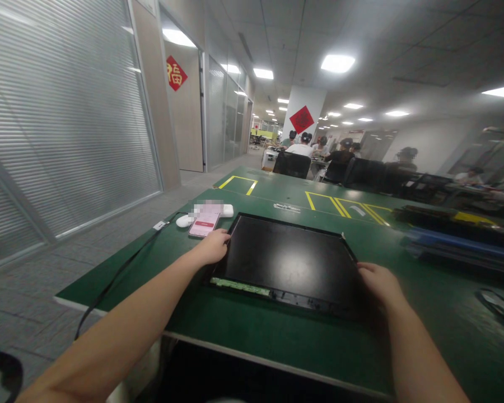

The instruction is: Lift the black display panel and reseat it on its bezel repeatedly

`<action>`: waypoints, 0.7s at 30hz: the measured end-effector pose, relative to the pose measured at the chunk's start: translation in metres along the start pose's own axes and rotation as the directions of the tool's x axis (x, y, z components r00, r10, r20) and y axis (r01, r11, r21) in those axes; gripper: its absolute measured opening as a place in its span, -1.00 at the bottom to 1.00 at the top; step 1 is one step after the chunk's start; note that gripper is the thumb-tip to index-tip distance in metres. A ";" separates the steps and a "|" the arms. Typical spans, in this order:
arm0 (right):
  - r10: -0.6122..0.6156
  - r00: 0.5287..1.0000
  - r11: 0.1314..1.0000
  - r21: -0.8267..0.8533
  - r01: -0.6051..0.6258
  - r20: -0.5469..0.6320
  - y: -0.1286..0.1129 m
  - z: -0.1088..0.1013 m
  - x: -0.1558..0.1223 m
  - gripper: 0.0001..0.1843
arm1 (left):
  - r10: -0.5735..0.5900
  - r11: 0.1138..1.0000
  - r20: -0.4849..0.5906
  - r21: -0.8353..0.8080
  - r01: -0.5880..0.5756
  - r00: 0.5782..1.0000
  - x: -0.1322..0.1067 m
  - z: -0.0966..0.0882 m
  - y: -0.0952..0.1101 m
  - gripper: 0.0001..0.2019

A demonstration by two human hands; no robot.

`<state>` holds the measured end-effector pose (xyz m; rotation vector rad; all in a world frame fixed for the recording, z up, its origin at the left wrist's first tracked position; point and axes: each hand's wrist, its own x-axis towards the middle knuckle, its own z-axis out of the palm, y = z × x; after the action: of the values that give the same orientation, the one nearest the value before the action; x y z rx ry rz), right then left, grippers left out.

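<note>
A black flat display panel lies face up over the green table, with a strip of green circuit board along its near edge. My left hand grips the panel's left side, its fingers closed over the frame. On the opposite side, my right hand holds the right edge, the fingers partly hidden beneath and behind it. Whether the panel rests fully on the table or is slightly lifted, I cannot tell.
Beyond my left hand lie a phone with a lit pink screen and a white mouse. A black cable runs off the table's left edge. Blurred dark and blue stacked panels sit at the right. Several people sit farther back.
</note>
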<state>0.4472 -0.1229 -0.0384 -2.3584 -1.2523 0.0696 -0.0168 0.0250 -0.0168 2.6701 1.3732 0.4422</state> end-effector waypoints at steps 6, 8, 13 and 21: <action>0.036 0.997 0.999 0.001 -0.036 0.067 -0.001 -0.002 0.000 -0.61 | -0.029 0.997 0.012 -0.076 0.030 1.000 0.001 0.001 0.001 -0.55; 0.042 0.997 0.999 0.016 -0.043 0.067 -0.001 -0.002 0.000 -0.62 | -0.038 0.995 0.014 -0.092 0.039 0.999 0.001 0.001 0.001 -0.54; 0.061 0.995 0.994 0.086 -0.068 0.085 0.002 0.001 0.001 -0.66 | -0.037 0.995 -0.008 -0.095 0.036 0.999 0.002 0.004 0.000 -0.52; 0.111 0.989 0.982 0.140 -0.125 0.100 0.004 0.004 0.001 -0.68 | -0.101 0.990 -0.002 -0.104 0.100 0.995 0.003 0.007 0.004 -0.47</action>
<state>0.4496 -0.1219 -0.0435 -2.3224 -1.1071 0.3012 -0.0099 0.0256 -0.0224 2.5065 1.4375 0.4991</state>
